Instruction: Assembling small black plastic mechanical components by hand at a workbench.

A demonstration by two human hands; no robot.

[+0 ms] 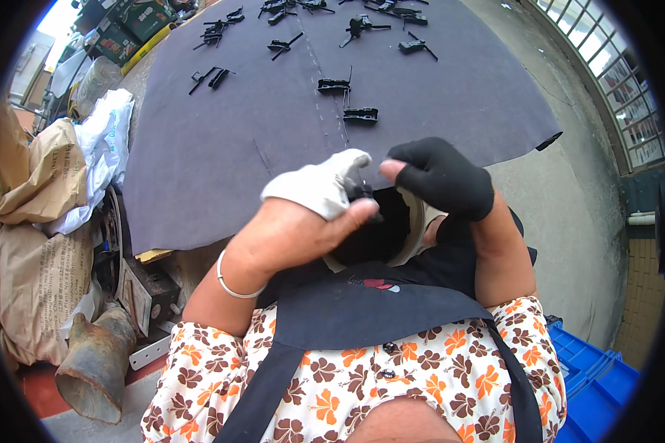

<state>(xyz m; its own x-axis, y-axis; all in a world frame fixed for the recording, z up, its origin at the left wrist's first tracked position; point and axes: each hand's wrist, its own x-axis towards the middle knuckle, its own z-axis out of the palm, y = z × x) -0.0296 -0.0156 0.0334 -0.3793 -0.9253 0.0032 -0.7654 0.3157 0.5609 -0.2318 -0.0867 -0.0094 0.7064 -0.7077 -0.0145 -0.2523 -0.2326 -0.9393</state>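
Observation:
My left hand [310, 188], in a white glove with a bare thumb, is closed around a small black plastic part [364, 195]. Just to its right my right hand [445, 176], in a black fingerless-type glove, has its fingers curled and its thumb tip pressed toward them. Whether anything small sits in that pinch is hidden. Both hands are above a round container with a pale rim [418, 225] and a dark inside. Beyond them, two black clip-like parts lie on the grey cloth-covered table, the nearer part [360, 115] and the farther part [334, 86].
Several more black parts [358, 28] with thin rods are scattered over the far side of the grey table [214, 162]. Brown paper sacks [41, 258] and a rusty pipe [96, 362] stand at left. Blue plastic crates [591, 369] are at lower right, a barred window [606, 66] beyond.

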